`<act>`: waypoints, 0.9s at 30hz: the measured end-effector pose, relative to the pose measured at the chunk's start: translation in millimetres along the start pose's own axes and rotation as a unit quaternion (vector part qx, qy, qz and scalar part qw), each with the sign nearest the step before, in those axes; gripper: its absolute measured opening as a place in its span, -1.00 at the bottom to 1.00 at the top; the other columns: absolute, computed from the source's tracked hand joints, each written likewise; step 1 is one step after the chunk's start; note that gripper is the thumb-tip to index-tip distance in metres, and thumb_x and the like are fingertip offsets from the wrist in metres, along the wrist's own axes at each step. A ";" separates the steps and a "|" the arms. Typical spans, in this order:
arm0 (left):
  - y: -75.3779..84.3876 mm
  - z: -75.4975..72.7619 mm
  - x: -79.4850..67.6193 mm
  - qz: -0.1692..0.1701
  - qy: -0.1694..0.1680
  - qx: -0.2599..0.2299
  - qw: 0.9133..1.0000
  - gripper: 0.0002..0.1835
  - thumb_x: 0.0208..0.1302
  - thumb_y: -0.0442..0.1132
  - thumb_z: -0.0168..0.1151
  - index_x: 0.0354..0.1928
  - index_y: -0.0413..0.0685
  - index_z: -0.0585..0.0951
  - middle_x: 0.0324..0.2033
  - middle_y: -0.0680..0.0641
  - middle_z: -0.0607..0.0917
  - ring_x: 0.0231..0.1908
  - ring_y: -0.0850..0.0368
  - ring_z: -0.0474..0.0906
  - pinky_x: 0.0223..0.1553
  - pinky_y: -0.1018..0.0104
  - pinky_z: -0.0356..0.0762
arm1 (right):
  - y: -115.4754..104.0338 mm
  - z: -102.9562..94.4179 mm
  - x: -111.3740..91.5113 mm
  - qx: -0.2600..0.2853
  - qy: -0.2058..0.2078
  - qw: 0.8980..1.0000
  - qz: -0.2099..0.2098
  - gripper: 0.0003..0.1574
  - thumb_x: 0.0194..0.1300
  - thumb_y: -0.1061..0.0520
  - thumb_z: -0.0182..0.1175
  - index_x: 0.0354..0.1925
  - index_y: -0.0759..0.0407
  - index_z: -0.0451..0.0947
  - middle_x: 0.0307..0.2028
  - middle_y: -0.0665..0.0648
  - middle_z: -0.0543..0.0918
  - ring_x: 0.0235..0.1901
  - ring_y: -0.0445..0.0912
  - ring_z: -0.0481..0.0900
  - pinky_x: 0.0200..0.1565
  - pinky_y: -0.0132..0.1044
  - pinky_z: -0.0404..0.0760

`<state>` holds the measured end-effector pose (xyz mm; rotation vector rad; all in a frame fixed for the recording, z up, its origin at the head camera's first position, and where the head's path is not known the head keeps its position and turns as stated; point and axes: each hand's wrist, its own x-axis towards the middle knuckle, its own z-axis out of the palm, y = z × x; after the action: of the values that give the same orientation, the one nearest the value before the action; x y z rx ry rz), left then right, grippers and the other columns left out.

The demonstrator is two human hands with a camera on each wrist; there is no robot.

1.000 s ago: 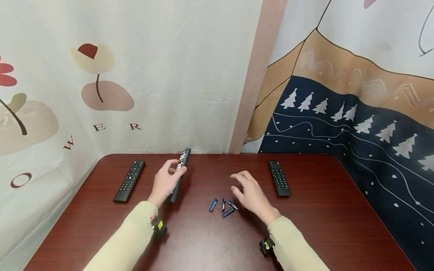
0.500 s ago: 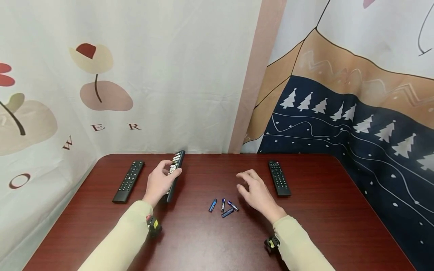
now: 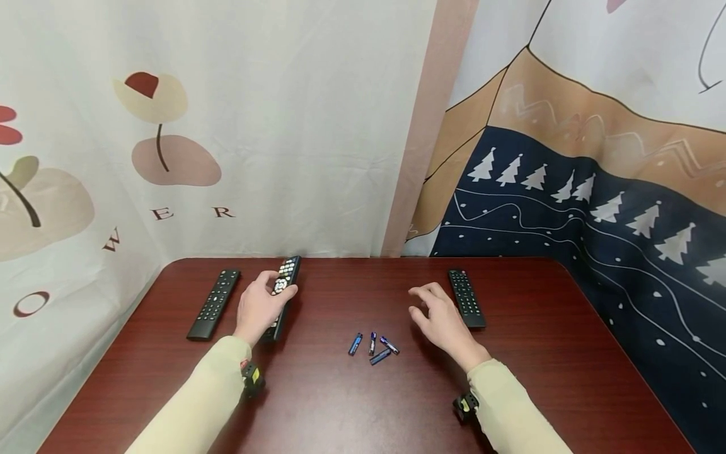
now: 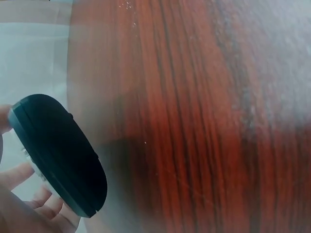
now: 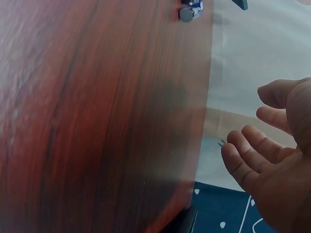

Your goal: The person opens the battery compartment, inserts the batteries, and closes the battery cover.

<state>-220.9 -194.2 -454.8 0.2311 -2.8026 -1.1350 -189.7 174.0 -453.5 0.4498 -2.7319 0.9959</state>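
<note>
My left hand [image 3: 259, 309] grips a black remote control [image 3: 288, 272] with pale buttons by its sides, thumb on the right edge. The remote's buttons face up, and its far end points toward the back of the table. In the left wrist view the dark end of the held remote [image 4: 60, 155] shows close over the wood, fingers along its far side. My right hand [image 3: 445, 321] hovers with loosely bent fingers and nothing in them, just left of another black remote [image 3: 467, 299]. Between the hands lie several small blue batteries [image 3: 380, 357].
A third black remote [image 3: 214, 305] lies at the left of the dark red wooden table [image 3: 340, 410]. Printed curtains [image 3: 295, 126] hang right behind the table's back edge. A battery end [image 5: 190, 11] shows at the top of the right wrist view.
My left hand has moved left with the remote, which now lies flatter and shows more of its buttons. My right hand has drifted right, away from the batteries.
</note>
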 end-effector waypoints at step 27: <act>-2.5 -3.9 -1.9 -0.021 -0.005 0.064 0.998 -0.30 0.29 0.11 0.36 0.35 -0.11 0.45 0.00 -0.33 0.58 -0.07 -0.21 0.53 -0.10 -0.10 0.47 | 28.3 -24.8 0.9 -0.062 0.031 0.997 0.023 -0.58 0.34 0.26 0.33 0.15 0.31 0.62 0.04 0.32 0.57 -0.05 0.16 0.58 -0.01 0.07 0.65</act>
<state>-218.2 -198.3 -453.8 0.2983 -2.8953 -0.9665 -198.4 210.6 -451.3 0.3303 -2.7396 0.8315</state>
